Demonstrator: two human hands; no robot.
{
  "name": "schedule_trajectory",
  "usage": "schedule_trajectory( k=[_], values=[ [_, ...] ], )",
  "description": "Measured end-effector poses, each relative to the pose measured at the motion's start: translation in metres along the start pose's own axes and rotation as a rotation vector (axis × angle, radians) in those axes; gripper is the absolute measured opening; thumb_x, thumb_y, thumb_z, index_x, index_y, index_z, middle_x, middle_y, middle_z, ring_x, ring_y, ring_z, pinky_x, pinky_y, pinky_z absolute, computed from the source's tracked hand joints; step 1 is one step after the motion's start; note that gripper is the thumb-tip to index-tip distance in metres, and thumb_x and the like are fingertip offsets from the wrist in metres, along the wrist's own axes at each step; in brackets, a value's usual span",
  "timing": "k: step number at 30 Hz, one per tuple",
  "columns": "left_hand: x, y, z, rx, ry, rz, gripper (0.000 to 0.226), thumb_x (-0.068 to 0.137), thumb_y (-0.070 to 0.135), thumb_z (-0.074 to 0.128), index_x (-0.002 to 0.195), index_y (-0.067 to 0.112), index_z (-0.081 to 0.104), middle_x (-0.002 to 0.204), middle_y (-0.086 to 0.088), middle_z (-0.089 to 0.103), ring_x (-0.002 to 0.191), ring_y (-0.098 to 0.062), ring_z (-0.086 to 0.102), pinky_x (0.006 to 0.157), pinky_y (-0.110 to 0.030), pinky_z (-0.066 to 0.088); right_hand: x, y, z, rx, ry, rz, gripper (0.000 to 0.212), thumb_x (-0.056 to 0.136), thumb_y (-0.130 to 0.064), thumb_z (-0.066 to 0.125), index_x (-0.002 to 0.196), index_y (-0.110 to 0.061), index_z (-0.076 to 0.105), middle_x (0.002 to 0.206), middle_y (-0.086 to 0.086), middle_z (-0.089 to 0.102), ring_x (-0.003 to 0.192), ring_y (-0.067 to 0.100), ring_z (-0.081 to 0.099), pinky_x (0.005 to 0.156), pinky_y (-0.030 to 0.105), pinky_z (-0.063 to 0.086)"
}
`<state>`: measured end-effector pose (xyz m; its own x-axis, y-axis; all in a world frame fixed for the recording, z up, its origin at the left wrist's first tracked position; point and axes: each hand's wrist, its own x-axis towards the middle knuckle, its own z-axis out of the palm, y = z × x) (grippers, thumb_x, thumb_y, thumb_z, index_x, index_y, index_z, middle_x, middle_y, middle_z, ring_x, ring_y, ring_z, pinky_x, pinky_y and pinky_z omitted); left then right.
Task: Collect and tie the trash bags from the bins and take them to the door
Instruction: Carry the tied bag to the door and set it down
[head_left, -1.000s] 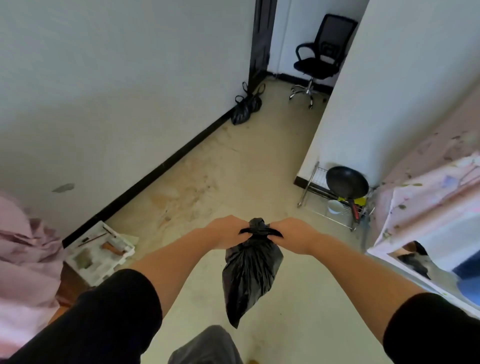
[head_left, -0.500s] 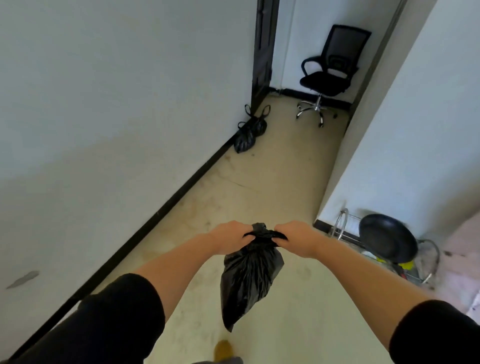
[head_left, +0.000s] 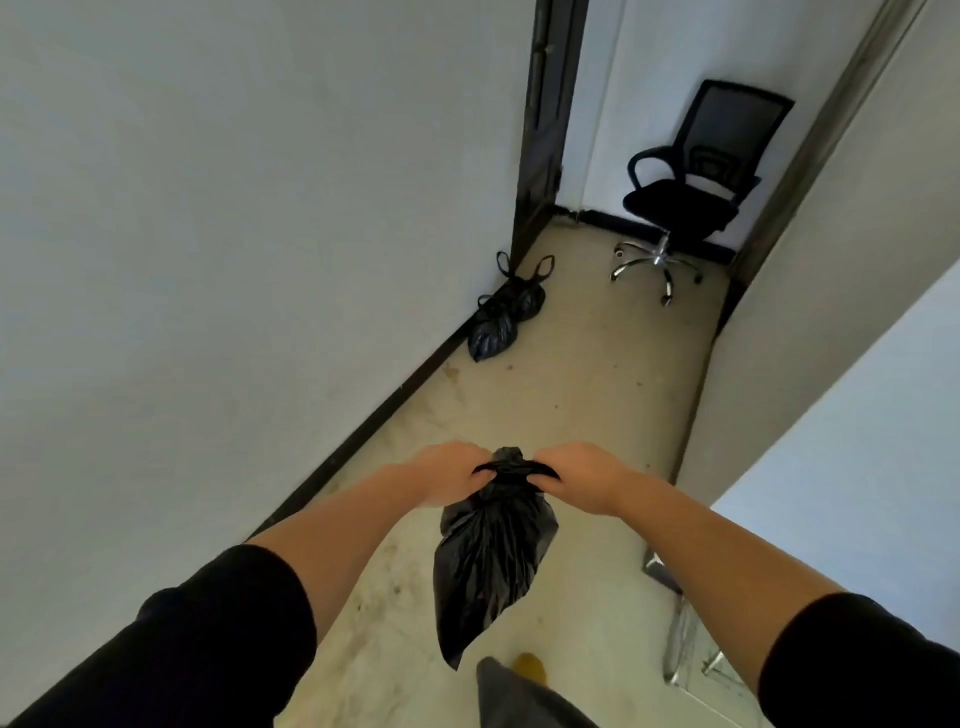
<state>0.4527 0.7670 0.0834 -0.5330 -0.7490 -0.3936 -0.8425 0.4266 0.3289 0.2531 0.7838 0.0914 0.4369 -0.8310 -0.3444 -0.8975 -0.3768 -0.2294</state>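
A small black trash bag (head_left: 488, 561) hangs in front of me, its top bunched into a knot. My left hand (head_left: 447, 478) grips the left end of the knot and my right hand (head_left: 582, 475) grips the right end, both fists closed on the plastic. Two tied black trash bags (head_left: 501, 319) lie on the floor ahead, against the left wall beside the dark door frame (head_left: 543, 130).
A black office chair (head_left: 691, 187) on a chrome base stands past the doorway. White walls line a narrow corridor on both sides. A metal rack (head_left: 691, 654) sits low at the right wall. My leg and foot show at the bottom edge.
I have walked forward along the corridor; the bags by the door and the chair are closer. The pan rack has slid mostly out of view. Both hands keep their grip on the bag.
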Motion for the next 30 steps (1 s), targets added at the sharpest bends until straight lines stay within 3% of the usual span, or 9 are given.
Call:
schedule_trajectory(
  k=[9,13,17,21,24,28,30],
  values=[
    [0.152,-0.036,-0.075,-0.079,-0.026,-0.084,0.026,0.102,0.032,0.032,0.100,0.014,0.051,0.100,-0.010,0.059,0.086,-0.024,0.052,0.071,-0.031,0.038,0.135,0.109,-0.068,0.008,-0.052,-0.033,0.031,0.101,-0.032,0.034,0.107,-0.009,0.053,0.102,0.015,0.064,0.088,0.031,0.058,0.071,0.040,0.042],
    [0.218,-0.070,-0.106,-0.104,-0.035,-0.073,0.027,0.102,0.030,0.032,0.103,0.011,0.052,0.104,-0.012,0.060,0.083,-0.022,0.050,0.071,-0.030,0.035,0.206,0.147,-0.093,0.006,-0.058,-0.017,0.031,0.101,-0.032,0.034,0.105,-0.008,0.053,0.103,0.015,0.063,0.091,0.032,0.058,0.070,0.038,0.040],
    [0.290,-0.114,-0.147,-0.143,-0.044,-0.030,0.027,0.101,0.026,0.035,0.106,0.007,0.053,0.106,-0.017,0.060,0.093,-0.030,0.055,0.071,-0.030,0.036,0.279,0.179,-0.120,0.044,-0.046,0.033,0.031,0.101,-0.031,0.033,0.104,-0.008,0.054,0.104,0.016,0.063,0.092,0.032,0.058,0.068,0.033,0.036],
    [0.352,-0.157,-0.195,-0.153,-0.069,0.010,0.026,0.101,0.023,0.036,0.104,0.004,0.053,0.105,-0.020,0.061,0.082,-0.025,0.049,0.070,-0.028,0.033,0.348,0.203,-0.149,0.093,-0.039,0.086,0.031,0.101,-0.031,0.034,0.103,-0.007,0.054,0.102,0.016,0.064,0.091,0.032,0.058,0.072,0.038,0.041],
    [0.394,-0.185,-0.224,-0.150,-0.084,-0.001,0.021,0.101,0.022,0.037,0.095,0.007,0.050,0.105,-0.020,0.060,0.080,-0.022,0.047,0.069,-0.028,0.033,0.393,0.215,-0.167,0.150,0.001,0.095,0.031,0.100,-0.031,0.036,0.101,-0.006,0.054,0.098,0.017,0.064,0.087,0.033,0.059,0.071,0.039,0.042],
    [0.444,-0.216,-0.244,-0.150,-0.118,-0.035,0.027,0.099,0.021,0.039,0.110,0.002,0.054,0.112,-0.018,0.059,0.102,-0.031,0.055,0.077,-0.030,0.037,0.447,0.231,-0.182,0.181,-0.022,0.077,0.028,0.100,-0.031,0.037,0.091,-0.009,0.051,0.088,0.016,0.062,0.080,0.032,0.057,0.062,0.034,0.034],
    [0.470,-0.233,-0.254,-0.150,-0.101,-0.044,0.025,0.098,0.019,0.041,0.108,0.001,0.055,0.112,-0.017,0.057,0.104,-0.032,0.055,0.082,-0.033,0.040,0.477,0.243,-0.192,0.207,-0.033,0.062,0.026,0.100,-0.030,0.037,0.082,-0.013,0.044,0.075,0.008,0.054,0.072,0.028,0.051,0.061,0.033,0.033]
  ],
)
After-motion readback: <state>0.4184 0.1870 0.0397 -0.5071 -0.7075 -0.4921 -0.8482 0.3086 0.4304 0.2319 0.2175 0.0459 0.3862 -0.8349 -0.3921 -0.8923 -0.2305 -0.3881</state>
